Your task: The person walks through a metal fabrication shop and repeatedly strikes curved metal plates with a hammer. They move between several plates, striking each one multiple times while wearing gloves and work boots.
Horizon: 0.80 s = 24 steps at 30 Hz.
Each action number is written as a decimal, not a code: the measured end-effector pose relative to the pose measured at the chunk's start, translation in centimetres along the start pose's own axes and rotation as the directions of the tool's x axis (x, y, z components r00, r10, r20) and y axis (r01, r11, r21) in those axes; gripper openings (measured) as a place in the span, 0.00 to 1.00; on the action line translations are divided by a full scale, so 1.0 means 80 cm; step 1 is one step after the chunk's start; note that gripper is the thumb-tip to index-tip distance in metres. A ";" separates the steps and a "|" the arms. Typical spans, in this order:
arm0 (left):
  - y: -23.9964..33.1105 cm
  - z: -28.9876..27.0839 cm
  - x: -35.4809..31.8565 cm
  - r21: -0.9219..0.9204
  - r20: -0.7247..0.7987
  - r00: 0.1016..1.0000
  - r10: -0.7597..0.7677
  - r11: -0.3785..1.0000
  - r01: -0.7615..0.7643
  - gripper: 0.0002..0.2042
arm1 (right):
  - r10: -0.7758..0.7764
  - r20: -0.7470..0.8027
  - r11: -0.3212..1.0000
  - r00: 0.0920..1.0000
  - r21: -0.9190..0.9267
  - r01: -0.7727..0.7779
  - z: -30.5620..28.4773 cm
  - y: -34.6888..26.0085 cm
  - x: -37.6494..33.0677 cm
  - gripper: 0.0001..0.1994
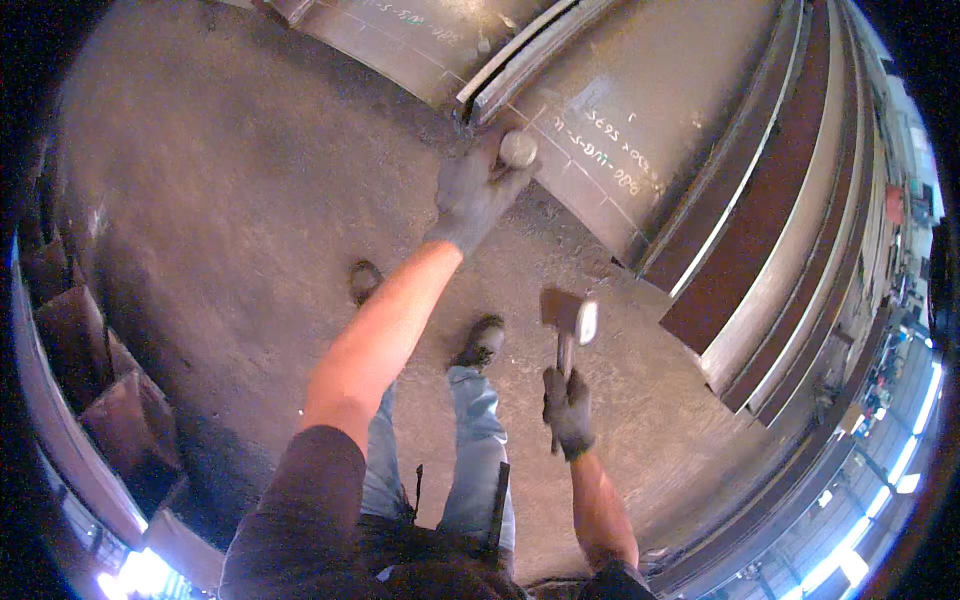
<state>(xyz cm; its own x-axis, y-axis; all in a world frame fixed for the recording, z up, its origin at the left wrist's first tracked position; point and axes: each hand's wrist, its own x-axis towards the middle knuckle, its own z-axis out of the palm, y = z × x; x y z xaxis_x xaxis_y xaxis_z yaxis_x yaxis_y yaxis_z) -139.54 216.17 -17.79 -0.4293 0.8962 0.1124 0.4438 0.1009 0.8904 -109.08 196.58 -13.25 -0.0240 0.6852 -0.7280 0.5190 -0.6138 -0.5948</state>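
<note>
My left hand (476, 190), in a dark glove, reaches forward and grips a short round metal tool (518, 148) whose pale flat end faces the camera. It is held against the lower end of a raised metal rib (520, 52) on a big grey steel plate (640, 90). My right hand (567, 410), also gloved, holds a hammer (568, 322) by its handle, head up, drawn back near my body and apart from the plate.
White chalk writing marks the steel plate. Long rust-brown steel beams (770, 220) lie to the right. Brown steel pieces (70, 330) stand at the left. My feet (480, 342) rest on a dusty concrete floor (220, 190).
</note>
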 end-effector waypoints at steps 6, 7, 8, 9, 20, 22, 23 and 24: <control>0.008 -0.063 -0.172 -0.021 0.139 0.886 -0.443 0.893 0.449 0.23 | 0.647 0.058 0.761 0.761 0.027 -0.649 0.019 0.148 -0.120 0.20; -0.010 -0.068 -0.202 0.044 0.132 0.876 -0.463 0.886 0.462 0.22 | 0.698 0.099 0.699 0.709 0.120 -0.705 0.021 0.179 -0.135 0.20; -0.017 -0.070 -0.228 0.039 0.156 0.858 -0.490 0.871 0.490 0.21 | 0.749 0.138 0.618 0.649 0.208 -0.758 0.021 0.214 -0.154 0.20; -0.021 -0.073 -0.252 0.036 0.179 0.836 -0.519 0.853 0.521 0.19 | 0.776 0.157 0.567 0.610 0.250 -0.785 0.023 0.246 -0.174 0.20; -0.057 -0.063 -0.311 -0.178 0.155 0.834 -0.529 0.816 0.550 0.10 | 0.796 0.188 0.539 0.576 0.212 -0.815 0.015 0.338 -0.219 0.21; 0.018 -0.049 -0.248 -0.134 0.134 0.902 -0.411 0.894 0.427 0.11 | 0.775 0.190 0.563 0.602 0.223 -0.796 0.003 0.325 -0.205 0.22; 0.003 -0.050 -0.225 -0.031 0.096 0.919 -0.382 0.922 0.387 0.12 | 0.755 0.212 0.583 0.620 0.215 -0.783 0.006 0.306 -0.193 0.22; -0.004 -0.048 -0.196 -0.021 0.096 0.943 -0.318 0.947 0.322 0.13 | 0.727 0.214 0.620 0.653 0.204 -0.758 0.007 0.294 -0.179 0.22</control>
<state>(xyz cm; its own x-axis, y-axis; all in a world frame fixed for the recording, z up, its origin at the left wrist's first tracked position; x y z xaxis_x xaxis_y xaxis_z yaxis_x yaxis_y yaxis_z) -135.99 200.38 -18.15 -0.4709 0.8544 -0.2198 0.2657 0.3749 0.8882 -96.97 172.10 -17.02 0.1792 -0.0829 -0.9803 0.1654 -0.9797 0.1131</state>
